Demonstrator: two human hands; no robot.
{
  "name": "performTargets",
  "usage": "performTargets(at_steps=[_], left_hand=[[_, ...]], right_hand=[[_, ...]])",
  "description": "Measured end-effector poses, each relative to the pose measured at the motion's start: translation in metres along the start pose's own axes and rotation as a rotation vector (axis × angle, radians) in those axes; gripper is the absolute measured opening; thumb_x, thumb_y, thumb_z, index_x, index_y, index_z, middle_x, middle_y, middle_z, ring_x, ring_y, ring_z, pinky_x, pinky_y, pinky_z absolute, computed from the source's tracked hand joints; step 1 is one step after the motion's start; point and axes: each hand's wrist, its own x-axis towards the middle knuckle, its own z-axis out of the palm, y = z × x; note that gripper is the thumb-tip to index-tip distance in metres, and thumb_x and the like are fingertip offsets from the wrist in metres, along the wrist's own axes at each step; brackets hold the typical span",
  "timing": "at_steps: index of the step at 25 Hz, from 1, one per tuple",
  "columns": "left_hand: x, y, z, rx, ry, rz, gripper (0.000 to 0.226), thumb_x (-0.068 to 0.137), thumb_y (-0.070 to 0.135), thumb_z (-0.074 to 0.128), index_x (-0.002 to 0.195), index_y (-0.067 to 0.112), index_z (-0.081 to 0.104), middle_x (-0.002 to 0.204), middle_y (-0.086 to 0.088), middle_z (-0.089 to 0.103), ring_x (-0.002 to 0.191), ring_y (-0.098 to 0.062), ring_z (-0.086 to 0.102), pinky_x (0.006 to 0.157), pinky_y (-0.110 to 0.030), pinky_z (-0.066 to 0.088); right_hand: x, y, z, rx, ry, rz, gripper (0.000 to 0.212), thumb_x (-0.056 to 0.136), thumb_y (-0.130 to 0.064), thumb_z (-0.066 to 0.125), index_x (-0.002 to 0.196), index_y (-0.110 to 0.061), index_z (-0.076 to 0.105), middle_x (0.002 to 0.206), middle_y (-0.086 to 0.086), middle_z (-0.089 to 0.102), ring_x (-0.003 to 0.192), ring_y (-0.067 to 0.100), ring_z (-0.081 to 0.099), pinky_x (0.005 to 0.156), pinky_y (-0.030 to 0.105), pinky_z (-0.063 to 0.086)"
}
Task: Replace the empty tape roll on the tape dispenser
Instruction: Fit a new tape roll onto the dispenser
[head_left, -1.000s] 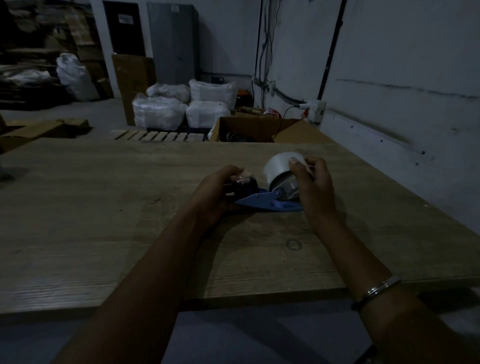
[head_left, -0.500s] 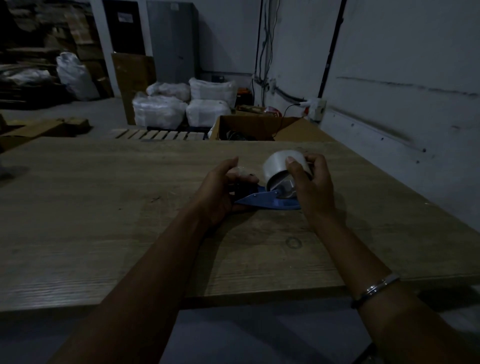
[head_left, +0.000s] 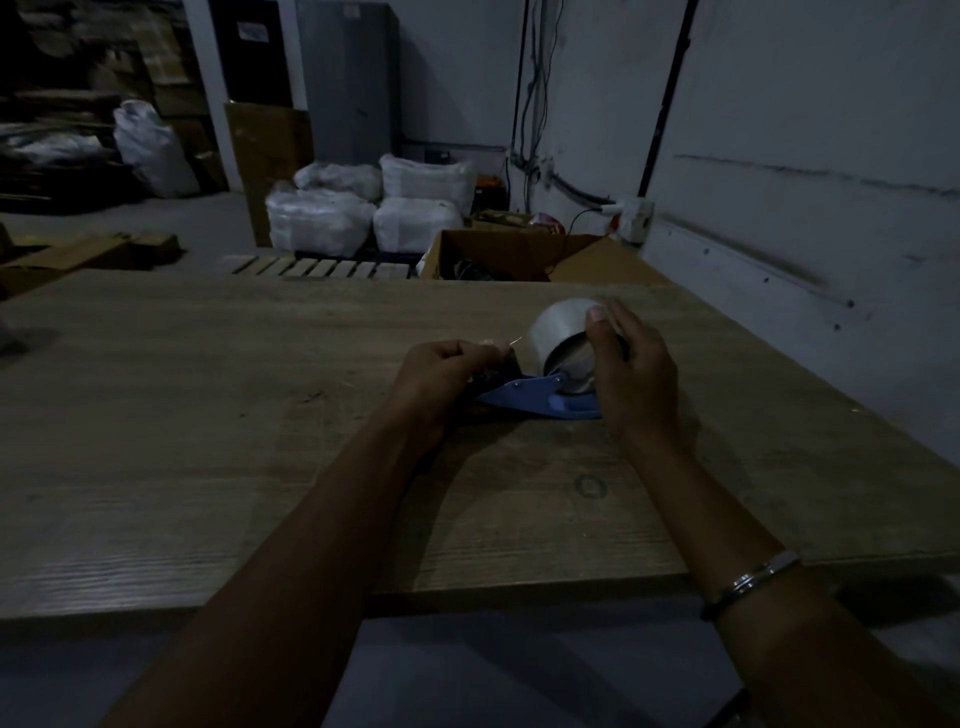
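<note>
A blue tape dispenser (head_left: 540, 397) lies on the wooden table (head_left: 208, 441), a little right of centre. A clear tape roll (head_left: 558, 332) sits on its hub. My right hand (head_left: 631, 374) grips the roll, thumb across its top and fingers curled behind it. My left hand (head_left: 449, 371) is at the dispenser's dark front end, fingers curled, pinching the loose tape end that stretches from the roll. The dispenser's front part is hidden behind that hand.
An open cardboard box (head_left: 519, 254) stands just beyond the table's far edge, near a wooden pallet (head_left: 317, 267) and white sacks (head_left: 363, 208). The wall (head_left: 805, 208) runs along the right side. The table's near edge is close to my body.
My left hand has closed from a looser pose over the dispenser's front into a pinch on the tape end. My right hand stays on the roll.
</note>
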Motion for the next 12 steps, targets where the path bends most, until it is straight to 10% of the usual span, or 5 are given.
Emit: performTargets(at_steps=[12], left_hand=[[-0.005, 0.004, 0.006, -0.024, -0.012, 0.064, 0.019, 0.082, 0.019, 0.077, 0.068, 0.010, 0.067, 0.102, -0.020, 0.071, 0.094, -0.034, 0.068, 0.069, -0.054, 0.061]], right_hand=[[-0.005, -0.014, 0.001, -0.088, 0.086, -0.044, 0.063, 0.071, -0.072, 0.061, 0.113, -0.026, 0.055, 0.106, -0.007, 0.062, 0.088, 0.010, 0.059, 0.062, 0.022, 0.047]])
